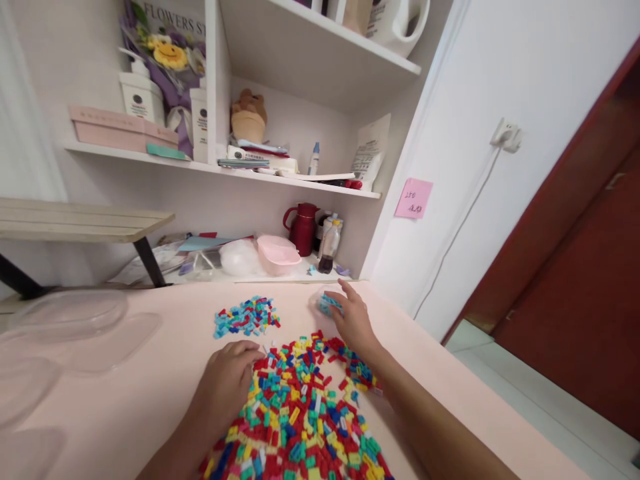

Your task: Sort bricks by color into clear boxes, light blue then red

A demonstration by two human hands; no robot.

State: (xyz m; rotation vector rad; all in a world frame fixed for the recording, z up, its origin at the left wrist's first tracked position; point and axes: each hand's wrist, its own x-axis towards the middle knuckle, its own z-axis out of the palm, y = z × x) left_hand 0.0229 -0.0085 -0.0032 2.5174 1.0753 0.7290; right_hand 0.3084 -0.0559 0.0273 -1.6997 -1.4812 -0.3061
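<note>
A large pile of small multicoloured plastic building bricks (295, 413) covers the front middle of the pink tabletop. My left hand (227, 377) lies at the pile's left edge, its fingers curled together by the bricks; what they hold, if anything, is hidden. My right hand (353, 317) reaches over the pile to a small clear container (315, 301) with light blue bricks (329, 304) in it. The right fingers are apart above the container's rim, with no brick visible between them. Farther back on the left lies a smaller heap of mostly blue bricks (247, 316).
Clear plastic lids (115, 340) lie on the left of the table (175, 373). Behind it, a shelf holds a pink basin (279, 255), a red jug (303, 230) and a bottle of dark liquid (329, 250). A small wooden stand (85, 220) rises at the back left.
</note>
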